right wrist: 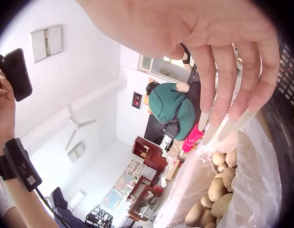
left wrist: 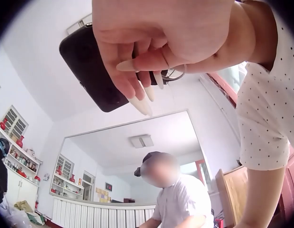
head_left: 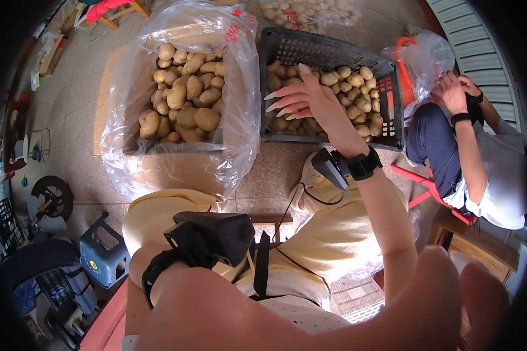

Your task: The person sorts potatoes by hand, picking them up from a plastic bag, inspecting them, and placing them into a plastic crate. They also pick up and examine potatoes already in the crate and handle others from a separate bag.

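In the head view the right hand [head_left: 310, 99] reaches with straight, spread fingers over potatoes [head_left: 357, 96] in a black crate [head_left: 334, 50] at upper centre of the frame, on a tiled floor [head_left: 76, 99]; left of it stands a plastic-lined box [head_left: 240, 88] of potatoes, and another person [head_left: 480, 146] sits at the right edge. In the left wrist view, at top centre, the left hand [left wrist: 175, 42] curls round a dark phone [left wrist: 90, 66] beneath a white ceiling [left wrist: 42, 85]; shelves [left wrist: 16, 161] line the lower left. In the right wrist view the long-nailed fingers [right wrist: 223, 80] hang wide at upper right above bagged potatoes [right wrist: 218, 190]; a ceiling fan [right wrist: 78, 126] sits left of centre.
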